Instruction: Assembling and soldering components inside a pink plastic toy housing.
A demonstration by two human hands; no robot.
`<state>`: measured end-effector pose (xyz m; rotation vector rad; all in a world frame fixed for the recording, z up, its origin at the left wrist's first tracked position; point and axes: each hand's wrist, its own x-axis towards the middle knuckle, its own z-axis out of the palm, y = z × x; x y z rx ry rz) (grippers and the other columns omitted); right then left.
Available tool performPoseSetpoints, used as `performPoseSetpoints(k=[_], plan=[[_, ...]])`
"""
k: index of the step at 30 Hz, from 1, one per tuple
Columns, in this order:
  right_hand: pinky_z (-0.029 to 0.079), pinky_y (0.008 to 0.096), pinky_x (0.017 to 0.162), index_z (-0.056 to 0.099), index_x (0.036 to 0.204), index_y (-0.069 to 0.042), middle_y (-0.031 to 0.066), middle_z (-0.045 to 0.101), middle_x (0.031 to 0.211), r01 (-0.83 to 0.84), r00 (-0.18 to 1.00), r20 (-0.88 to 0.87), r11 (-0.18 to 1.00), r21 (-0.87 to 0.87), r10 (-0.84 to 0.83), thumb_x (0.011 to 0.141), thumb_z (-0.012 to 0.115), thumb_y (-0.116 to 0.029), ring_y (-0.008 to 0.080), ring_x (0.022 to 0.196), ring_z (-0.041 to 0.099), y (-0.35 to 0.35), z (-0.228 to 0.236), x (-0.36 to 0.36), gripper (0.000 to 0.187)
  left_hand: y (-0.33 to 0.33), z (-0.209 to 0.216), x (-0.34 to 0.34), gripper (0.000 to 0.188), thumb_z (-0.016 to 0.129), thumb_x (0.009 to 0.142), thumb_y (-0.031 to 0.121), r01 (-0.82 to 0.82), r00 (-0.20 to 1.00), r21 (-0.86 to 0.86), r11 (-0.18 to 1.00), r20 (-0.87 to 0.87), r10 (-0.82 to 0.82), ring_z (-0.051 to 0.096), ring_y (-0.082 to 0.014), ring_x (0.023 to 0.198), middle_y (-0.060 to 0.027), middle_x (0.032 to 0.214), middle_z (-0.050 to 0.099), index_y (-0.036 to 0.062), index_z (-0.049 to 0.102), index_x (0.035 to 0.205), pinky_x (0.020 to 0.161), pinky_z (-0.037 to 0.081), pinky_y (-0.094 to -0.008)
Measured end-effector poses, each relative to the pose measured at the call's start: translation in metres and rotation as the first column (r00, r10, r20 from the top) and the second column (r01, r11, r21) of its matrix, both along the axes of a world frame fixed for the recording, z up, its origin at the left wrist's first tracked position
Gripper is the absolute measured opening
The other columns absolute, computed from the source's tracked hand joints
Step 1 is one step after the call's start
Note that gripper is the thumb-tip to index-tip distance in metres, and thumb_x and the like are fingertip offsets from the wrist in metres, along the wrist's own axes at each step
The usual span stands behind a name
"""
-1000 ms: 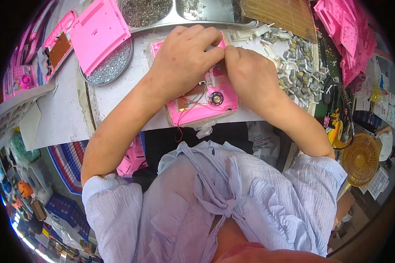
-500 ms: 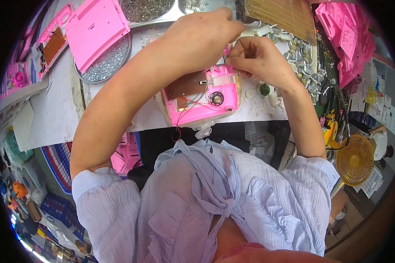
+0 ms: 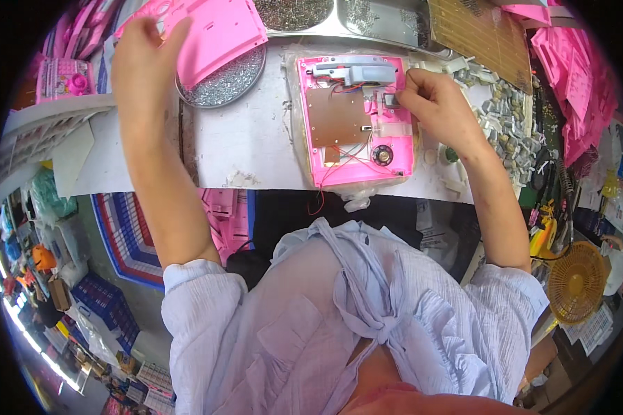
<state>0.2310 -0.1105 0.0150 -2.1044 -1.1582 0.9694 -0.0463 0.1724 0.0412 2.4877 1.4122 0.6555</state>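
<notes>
A pink plastic casing [image 3: 361, 174] lies open on a clear plastic bag on the white table. Inside are a brown circuit board [image 3: 336, 117], a small round speaker [image 3: 382, 155], thin red wires and a long grey part [image 3: 356, 72] along the far side. My right hand [image 3: 436, 107] is at the casing's right edge, thumb and fingers pinched beside a small grey block [image 3: 391, 101]; what they hold, if anything, is hidden. Far left, my left hand [image 3: 145, 69] is spread, its thumb overlapping a flat pink panel [image 3: 221, 34]. Whether it touches the panel is unclear.
Under the panel stands a round tray [image 3: 232, 86] of small screws. Metal trays [image 3: 377, 21] line the far edge, beside a brown board [image 3: 481, 38]. Small grey and white parts [image 3: 495, 104] are heaped at right, near stacked pink pieces [image 3: 567, 90]. A white rack [image 3: 31, 145] stands left.
My left hand has moved from above the casing to the far left, by the pink panel, uncovering the long grey part. My right hand stays at the casing's right edge. The view has shifted.
</notes>
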Motion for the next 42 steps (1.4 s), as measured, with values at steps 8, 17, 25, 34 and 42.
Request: performPoseSetpoints(k=[8, 17, 25, 34, 42], plan=[[0.038, 0.0258, 0.055, 0.062, 0.081, -0.003, -0.0021, 0.055, 0.067, -0.117, 0.993, 0.006, 0.987, 0.110, 0.117, 0.096, 0.067, -0.023, 0.0056, 0.062, 0.048, -0.002, 0.004, 0.002, 0.025, 0.082, -0.063, -0.024, 0.057, 0.085, 0.083, 0.041, 0.227, 0.944, -0.466, 0.855, 0.321, -0.076, 0.069, -0.0168, 0.087, -0.0090, 0.100, 0.074, -0.0054, 0.069, 0.113, 0.079, 0.052, -0.0291], [0.039, 0.0216, 0.050, 0.066, 0.084, -0.005, -0.0022, 0.063, 0.069, 0.103, 0.948, -0.302, 0.995, -0.002, -0.098, 0.098, 0.068, -0.025, 0.0034, 0.056, 0.050, -0.023, 0.014, 0.014, 0.025, 0.041, -0.014, -0.017, 0.042, 0.072, 0.098, 0.012, 0.284, 0.574, -0.515, 0.809, 0.767, 0.287, 0.067, -0.0167, 0.111, -0.0138, 0.123, 0.069, -0.0098, 0.060, 0.131, 0.094, 0.054, -0.0269], [0.038, 0.0220, 0.053, 0.069, 0.089, -0.002, -0.0034, 0.062, 0.071, 0.002, 1.000, 0.026, 0.994, 0.106, -0.005, 0.093, 0.075, -0.019, 0.0019, 0.061, 0.050, -0.012, 0.002, -0.003, 0.018, -0.017, 0.025, -0.032, 0.029, 0.068, 0.100, 0.009, 0.360, 0.485, -0.298, 0.884, 0.869, 0.096, 0.071, -0.0171, 0.101, -0.0140, 0.113, 0.072, -0.0099, 0.062, 0.121, 0.088, 0.057, -0.0269], [0.042, 0.0289, 0.054, 0.066, 0.086, -0.002, 0.0017, 0.060, 0.065, 0.157, 0.978, -0.155, 0.979, 0.129, -0.137, 0.087, 0.073, -0.020, 0.0097, 0.058, 0.054, -0.014, -0.015, -0.009, 0.019, -0.066, 0.026, -0.022, 0.024, 0.061, 0.103, 0.009, 0.421, 0.401, -0.288, 0.860, 0.910, 0.108, 0.072, -0.0158, 0.098, -0.0122, 0.111, 0.073, -0.0063, 0.063, 0.121, 0.086, 0.059, -0.0278], [0.041, 0.0208, 0.055, 0.065, 0.123, -0.003, 0.0009, 0.067, 0.079, 0.214, 0.962, -0.257, 0.839, 0.501, -0.092, 0.100, 0.068, -0.019, 0.0039, 0.059, 0.052, -0.018, 0.021, 0.001, 0.028, -0.100, 0.030, 0.002, 0.024, 0.062, 0.103, 0.009, 0.603, 0.318, -0.311, 0.734, 0.938, 0.136, 0.072, -0.0155, 0.096, -0.0124, 0.110, 0.073, -0.0054, 0.064, 0.122, 0.085, 0.059, -0.0264]])
